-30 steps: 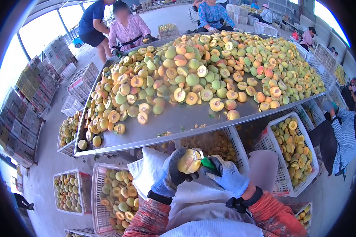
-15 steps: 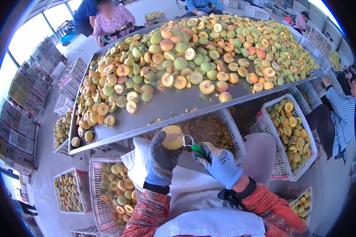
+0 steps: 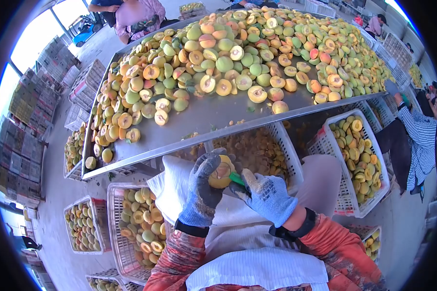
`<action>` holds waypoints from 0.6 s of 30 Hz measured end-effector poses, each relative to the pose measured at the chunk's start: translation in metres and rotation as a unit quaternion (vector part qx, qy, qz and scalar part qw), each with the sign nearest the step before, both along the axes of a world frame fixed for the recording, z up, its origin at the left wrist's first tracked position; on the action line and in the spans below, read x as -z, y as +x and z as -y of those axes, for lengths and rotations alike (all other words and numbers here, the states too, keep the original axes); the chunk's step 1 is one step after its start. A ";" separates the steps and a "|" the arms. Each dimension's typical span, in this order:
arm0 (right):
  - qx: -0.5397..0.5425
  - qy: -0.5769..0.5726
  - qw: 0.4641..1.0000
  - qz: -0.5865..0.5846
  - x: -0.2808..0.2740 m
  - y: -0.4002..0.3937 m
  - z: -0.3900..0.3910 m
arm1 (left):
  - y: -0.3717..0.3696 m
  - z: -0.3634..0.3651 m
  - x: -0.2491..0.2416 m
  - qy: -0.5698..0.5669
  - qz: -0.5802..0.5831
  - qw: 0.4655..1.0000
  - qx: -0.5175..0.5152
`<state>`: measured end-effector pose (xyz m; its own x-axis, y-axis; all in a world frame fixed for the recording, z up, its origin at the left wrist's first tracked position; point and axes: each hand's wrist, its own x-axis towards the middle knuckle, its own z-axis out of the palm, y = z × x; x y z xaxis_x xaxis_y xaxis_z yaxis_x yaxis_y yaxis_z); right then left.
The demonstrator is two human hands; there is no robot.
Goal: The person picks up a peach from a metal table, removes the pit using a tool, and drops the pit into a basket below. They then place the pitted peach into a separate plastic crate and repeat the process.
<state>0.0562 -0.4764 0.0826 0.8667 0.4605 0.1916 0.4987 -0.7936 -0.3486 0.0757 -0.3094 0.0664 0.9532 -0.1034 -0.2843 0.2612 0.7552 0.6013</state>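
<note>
My left hand (image 3: 202,186), in a dirty blue-and-grey glove, is wrapped round a halved peach (image 3: 221,173) with its cut face turned to the right. My right hand (image 3: 271,198), gloved in blue, grips a pitting tool by its green handle (image 3: 237,179). The tool's tip meets the cut face; its metal loop is hidden at the fruit. Both hands are above my lap, in front of the metal table (image 3: 187,125), which bears a large heap of halved peaches (image 3: 223,63).
Beneath the table edge, a white crate (image 3: 287,154) contains brownish scraps. Crates of peach halves stand at my left (image 3: 112,213) and right (image 3: 382,180). A co-worker in a checked sleeve (image 3: 419,131) sits at the right; another in pink (image 3: 153,10) sits across the table.
The tool's loop, visible and at the fruit's edge before, is now against the cut face and hidden. My left hand has turned the peach, and my hands are closer together. The view has shifted slightly.
</note>
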 end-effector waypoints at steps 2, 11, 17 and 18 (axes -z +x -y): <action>-0.011 0.021 0.999 -0.041 -0.001 -0.003 0.001 | -0.007 0.000 -0.006 0.033 0.021 0.999 -0.002; -0.003 0.289 0.929 -0.233 -0.001 0.001 -0.007 | -0.013 0.022 -0.019 0.059 0.055 0.987 -0.138; 0.024 0.476 0.644 -0.598 -0.023 0.007 -0.009 | -0.004 0.026 -0.011 0.139 0.092 0.970 -0.175; 0.024 0.477 0.648 -0.594 -0.021 0.016 -0.006 | 0.000 0.029 -0.014 0.204 0.114 0.954 -0.186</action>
<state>0.0726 -0.4701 0.1033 0.6723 0.5908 -0.4460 -0.5878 0.0599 -0.8068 0.0757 -0.3381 0.0800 0.9442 0.3291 -0.0094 -0.1518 0.4606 0.8745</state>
